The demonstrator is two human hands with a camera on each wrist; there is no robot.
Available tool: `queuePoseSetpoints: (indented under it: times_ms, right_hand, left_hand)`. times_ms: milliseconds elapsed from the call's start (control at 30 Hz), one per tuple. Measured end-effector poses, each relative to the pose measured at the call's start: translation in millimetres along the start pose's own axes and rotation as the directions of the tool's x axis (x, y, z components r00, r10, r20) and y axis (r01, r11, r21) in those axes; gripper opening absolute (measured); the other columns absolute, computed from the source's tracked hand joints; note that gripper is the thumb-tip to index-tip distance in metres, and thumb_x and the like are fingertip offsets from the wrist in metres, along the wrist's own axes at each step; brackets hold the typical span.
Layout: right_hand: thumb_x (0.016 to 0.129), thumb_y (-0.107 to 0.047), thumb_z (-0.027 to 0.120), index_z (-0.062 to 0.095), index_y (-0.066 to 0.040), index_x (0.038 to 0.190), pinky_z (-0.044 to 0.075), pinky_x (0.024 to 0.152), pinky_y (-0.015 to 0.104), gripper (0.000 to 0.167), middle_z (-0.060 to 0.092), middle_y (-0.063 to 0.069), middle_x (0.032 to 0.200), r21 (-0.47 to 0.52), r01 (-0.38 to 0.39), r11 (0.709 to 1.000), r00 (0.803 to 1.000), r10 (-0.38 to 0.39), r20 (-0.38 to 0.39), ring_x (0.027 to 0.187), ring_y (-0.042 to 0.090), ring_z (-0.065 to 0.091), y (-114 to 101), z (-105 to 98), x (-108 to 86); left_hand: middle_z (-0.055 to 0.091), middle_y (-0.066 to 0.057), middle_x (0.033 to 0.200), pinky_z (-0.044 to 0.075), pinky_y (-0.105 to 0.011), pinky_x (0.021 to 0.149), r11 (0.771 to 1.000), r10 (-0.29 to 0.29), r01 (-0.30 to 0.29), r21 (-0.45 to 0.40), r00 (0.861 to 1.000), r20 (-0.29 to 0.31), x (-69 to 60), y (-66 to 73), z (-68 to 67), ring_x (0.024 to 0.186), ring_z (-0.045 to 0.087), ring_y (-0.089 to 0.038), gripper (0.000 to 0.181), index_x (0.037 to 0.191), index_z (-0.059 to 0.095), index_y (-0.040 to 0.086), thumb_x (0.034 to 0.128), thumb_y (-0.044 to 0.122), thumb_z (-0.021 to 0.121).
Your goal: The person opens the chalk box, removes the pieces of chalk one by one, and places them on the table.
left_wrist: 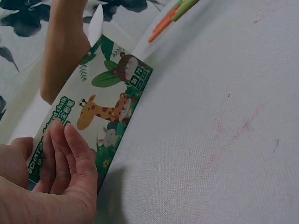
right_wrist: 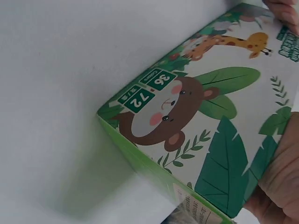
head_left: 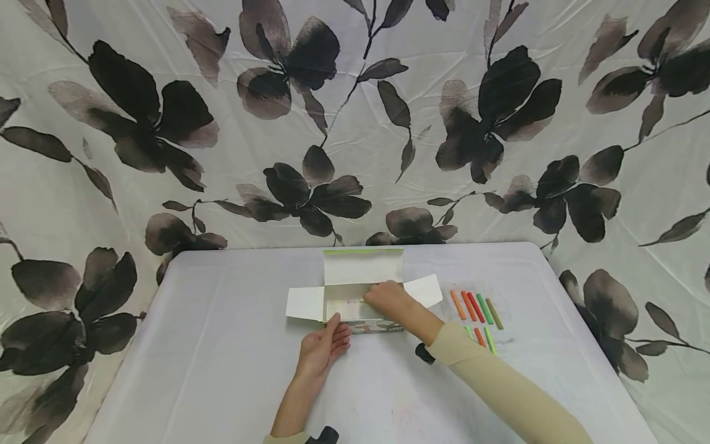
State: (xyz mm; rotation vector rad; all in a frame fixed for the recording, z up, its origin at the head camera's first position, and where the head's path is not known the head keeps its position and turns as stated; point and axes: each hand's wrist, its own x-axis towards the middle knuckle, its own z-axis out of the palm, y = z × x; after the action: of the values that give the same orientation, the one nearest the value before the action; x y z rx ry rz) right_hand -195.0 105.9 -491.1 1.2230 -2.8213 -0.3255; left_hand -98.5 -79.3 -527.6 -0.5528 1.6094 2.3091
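Note:
An open white cardboard box (head_left: 363, 276) printed with a giraffe (left_wrist: 98, 112) and a bear (right_wrist: 161, 114) stands on the table, its flaps spread. My left hand (head_left: 325, 346) is at its front left corner. The thumb touches the top edge, while the nearly straight fingers lie along the printed front. Reaching inside from the right, my right hand (head_left: 384, 295) has curled fingers. A thin yellowish stick shows at the fingertips, mostly hidden. Right of the box lie crayon-like sticks, among them an orange stick (head_left: 457, 304), a red stick (head_left: 476, 307) and an olive stick (head_left: 494, 314).
The white-covered table (head_left: 222, 370) carries faint reddish smudges. Shorter sticks, including a bright green stick (head_left: 490, 340), lie nearer in a second row, partly behind the right sleeve (head_left: 488, 382). A floral cloth (head_left: 388, 154) hangs behind the table.

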Motion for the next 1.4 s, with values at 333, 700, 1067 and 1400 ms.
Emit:
queuePoseSetpoints:
  times_ms: [333, 700, 1067, 1400]
  right_hand:
    - [0.081, -0.006, 0.084, 0.071, -0.017, 0.083, 0.054, 0.056, 0.027, 0.016, 0.07, -0.002, 0.081, -0.082, 0.034, 0.996, 0.999, -0.035, -0.008, 0.061, 0.011, 0.057, -2, -2, 1.1]
    - [0.094, -0.001, 0.071, 0.07, -0.007, 0.098, 0.053, 0.058, 0.034, 0.007, 0.068, 0.006, 0.088, 0.265, -0.032, 0.964, 0.999, 0.042, -0.029, 0.07, 0.02, 0.064, 8, -23, -10.5]
    - [0.094, -0.003, 0.072, 0.073, -0.007, 0.107, 0.056, 0.074, 0.031, 0.014, 0.069, 0.002, 0.094, 0.526, -0.076, 0.847, 0.989, 0.131, -0.068, 0.083, 0.015, 0.063, 33, -30, -27.0]
    - [0.088, 0.002, 0.078, 0.072, 0.002, 0.102, 0.061, 0.076, 0.03, 0.015, 0.073, 0.009, 0.092, 0.723, 0.017, 0.691, 0.967, 0.171, -0.186, 0.083, 0.019, 0.069, 53, -42, -48.7]
  left_hand:
    - [0.073, -0.008, 0.096, 0.061, -0.023, 0.081, 1.0, 0.001, -0.001, -0.004, 1.0, 0.015, -0.7, -2.2, 3.2, 0.088, 0.071, -0.014, 0.055, 0.113, 0.066, -0.011, 0.1004, 0.043, 0.067]
    - [0.073, -0.009, 0.096, 0.061, -0.022, 0.081, 1.0, -0.002, 0.002, -0.002, 1.0, -0.007, 0.7, -0.8, 2.6, 0.089, 0.071, -0.014, 0.055, 0.114, 0.064, -0.011, 0.1003, 0.041, 0.068]
    - [0.073, -0.009, 0.098, 0.061, -0.023, 0.082, 1.0, -0.001, 0.001, 0.001, 1.0, -0.008, -0.1, 0.5, 1.8, 0.09, 0.071, -0.015, 0.055, 0.115, 0.064, -0.011, 0.1005, 0.041, 0.067]
    - [0.072, -0.008, 0.098, 0.06, -0.023, 0.083, 1.0, -0.007, 0.007, 0.004, 1.0, 0.001, -0.5, 0.2, 1.3, 0.092, 0.071, -0.015, 0.055, 0.118, 0.062, -0.011, 0.1004, 0.041, 0.068]
